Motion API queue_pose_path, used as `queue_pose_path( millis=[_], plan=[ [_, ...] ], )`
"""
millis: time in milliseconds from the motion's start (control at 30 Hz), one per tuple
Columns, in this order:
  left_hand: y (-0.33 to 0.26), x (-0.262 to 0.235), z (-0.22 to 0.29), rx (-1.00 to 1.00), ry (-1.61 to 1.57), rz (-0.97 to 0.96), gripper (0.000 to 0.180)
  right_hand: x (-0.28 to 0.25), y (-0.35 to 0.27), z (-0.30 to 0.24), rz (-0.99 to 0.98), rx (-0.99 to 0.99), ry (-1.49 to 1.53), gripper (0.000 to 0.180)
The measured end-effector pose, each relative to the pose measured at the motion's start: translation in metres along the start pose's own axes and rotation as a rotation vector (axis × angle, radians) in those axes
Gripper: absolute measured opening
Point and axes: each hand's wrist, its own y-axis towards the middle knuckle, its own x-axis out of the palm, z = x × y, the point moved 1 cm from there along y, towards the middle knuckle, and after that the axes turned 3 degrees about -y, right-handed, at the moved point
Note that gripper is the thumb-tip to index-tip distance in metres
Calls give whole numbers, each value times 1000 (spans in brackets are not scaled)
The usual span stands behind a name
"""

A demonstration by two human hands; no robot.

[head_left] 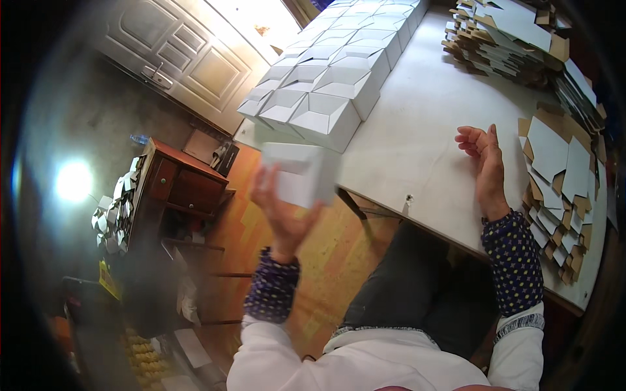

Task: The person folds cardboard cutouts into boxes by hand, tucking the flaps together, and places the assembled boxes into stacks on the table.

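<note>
My left hand [283,215] grips a white cardboard box [303,166], blurred by motion, off the table's left edge. Just beyond it stand rows of folded white boxes [319,112], packed side by side with creased tops. Over the table my right hand [484,159] is held with its fingers loosely apart and nothing in them. Closest to that hand lies a pile of flat, unfolded box blanks [554,169], white on one face and brown on the other.
The white table [417,130] runs away from me. A taller stack of blanks [502,39] sits at its far right. Left of the table are a wooden cabinet [186,182], a chair [192,244] and a panelled door [189,58].
</note>
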Motion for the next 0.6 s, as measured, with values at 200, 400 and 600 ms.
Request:
queue_pose_path(
  millis=[200, 400, 600],
  plan=[
    [13, -37, -186, -349, 141, -31, 100, 4, -2, 2, -73, -37, -99, 78],
    [28, -10, -269, -366, 27, -103, 112, 7, 0, 8, -98, -85, -195, 75],
    [26, 26, -277, -502, -253, 61, 121, 10, -2, 5, -54, -68, -268, 72]
  ],
)
